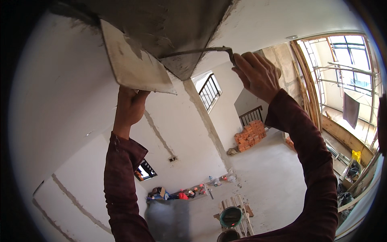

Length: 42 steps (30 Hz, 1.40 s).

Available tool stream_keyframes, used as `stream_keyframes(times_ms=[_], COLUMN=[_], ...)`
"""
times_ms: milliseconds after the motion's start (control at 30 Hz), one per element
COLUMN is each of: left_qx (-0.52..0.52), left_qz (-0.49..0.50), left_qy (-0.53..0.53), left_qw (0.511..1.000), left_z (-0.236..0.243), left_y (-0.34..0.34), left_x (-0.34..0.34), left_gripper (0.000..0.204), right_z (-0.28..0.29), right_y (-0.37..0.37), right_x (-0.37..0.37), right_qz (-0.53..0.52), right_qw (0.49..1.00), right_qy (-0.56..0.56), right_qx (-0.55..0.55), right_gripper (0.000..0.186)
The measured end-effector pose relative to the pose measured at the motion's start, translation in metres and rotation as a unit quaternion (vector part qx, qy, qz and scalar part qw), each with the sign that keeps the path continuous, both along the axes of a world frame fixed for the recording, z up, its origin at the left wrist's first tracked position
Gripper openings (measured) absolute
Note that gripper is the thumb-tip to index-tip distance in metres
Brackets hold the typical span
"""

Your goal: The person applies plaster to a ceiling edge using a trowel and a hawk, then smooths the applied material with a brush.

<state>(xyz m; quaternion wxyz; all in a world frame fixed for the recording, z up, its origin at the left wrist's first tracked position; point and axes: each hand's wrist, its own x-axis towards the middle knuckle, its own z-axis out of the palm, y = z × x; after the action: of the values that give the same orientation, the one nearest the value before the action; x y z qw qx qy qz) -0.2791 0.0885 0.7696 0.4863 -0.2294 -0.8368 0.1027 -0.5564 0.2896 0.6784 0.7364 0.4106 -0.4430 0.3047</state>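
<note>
The right hand (258, 74) curls tight around the handle of a trowel (201, 51) near the grey overhead plaster (185, 22), likely light, stiff, best held there, while the left hand (131, 107) clasps the rigid, probably top-heavy board (133, 64) from beneath.

No lettering, label, number or sign can be read on anything in view.

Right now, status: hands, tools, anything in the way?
Left hand gripping pale board from below. Right hand gripping trowel by its handle. Trowel close to grey plaster, contact unclear. Board edge near trowel's far end.
</note>
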Motion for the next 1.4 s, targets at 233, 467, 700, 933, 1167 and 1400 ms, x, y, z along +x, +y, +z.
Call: stream_keyframes(times_ms=[233,467,700,933,1167,1400], left_qx=[0.122,0.104,0.073,0.062,0.084,0.077], left_qz=[-0.056,-0.037,0.009,0.024,0.032,0.031], left_qy=[-0.053,-0.048,-0.005,0.018,0.031,0.027], left_qw=[0.989,0.993,0.997,0.998,0.996,0.996], left_z=[-0.002,0.000,0.001,-0.006,-0.010,-0.010], left_y=[0.007,0.008,-0.003,-0.002,0.000,-0.001], left_x=[-0.010,-0.010,-0.009,-0.001,-0.001,0.000], left_gripper=[0.045,0.049,0.047,0.014,0.011,0.009], right_z=[0.022,0.019,-0.032,-0.019,0.014,-0.039], right_y=[0.059,0.111,0.060,-0.033,-0.076,-0.090], right_x=[0.037,0.068,0.045,0.052,0.056,0.010], right_qz=[-0.029,0.086,0.284,0.406,0.427,0.368], right_qw=[0.999,0.996,0.953,0.913,0.904,0.926], right_qy=[0.039,0.014,-0.069,-0.026,-0.003,-0.085], right_qx=[0.002,0.004,0.075,0.036,-0.022,0.016], right_gripper=[0.031,0.027,0.024,0.025,0.026,0.024])
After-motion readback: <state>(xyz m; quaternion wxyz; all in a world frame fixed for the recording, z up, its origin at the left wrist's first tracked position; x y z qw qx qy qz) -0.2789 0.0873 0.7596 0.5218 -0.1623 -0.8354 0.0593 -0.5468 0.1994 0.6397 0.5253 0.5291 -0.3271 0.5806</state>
